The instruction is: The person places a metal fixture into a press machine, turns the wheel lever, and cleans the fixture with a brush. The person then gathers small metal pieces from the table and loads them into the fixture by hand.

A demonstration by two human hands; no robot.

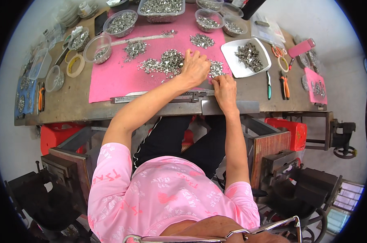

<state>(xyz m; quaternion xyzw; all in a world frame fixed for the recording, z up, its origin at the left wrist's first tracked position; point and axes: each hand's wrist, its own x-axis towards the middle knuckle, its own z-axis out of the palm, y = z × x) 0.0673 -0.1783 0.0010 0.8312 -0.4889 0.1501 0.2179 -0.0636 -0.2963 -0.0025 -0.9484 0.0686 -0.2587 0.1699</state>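
Left hand [197, 67] bends its fingers beside the silvery metal pieces [172, 61] on the pink mat [104, 87]; right hand [225, 89] has fingertips close together. Whether either pinches something, I cannot tell. Rightward lies a white tray [231, 56].

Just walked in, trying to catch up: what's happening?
Small shiny metal pieces lie heaped on a pink mat. The person's left hand is at the right edge of the large middle heap; the right hand is by a smaller heap. I can't tell whether either pinches a piece. A white tray to the right holds more pieces.
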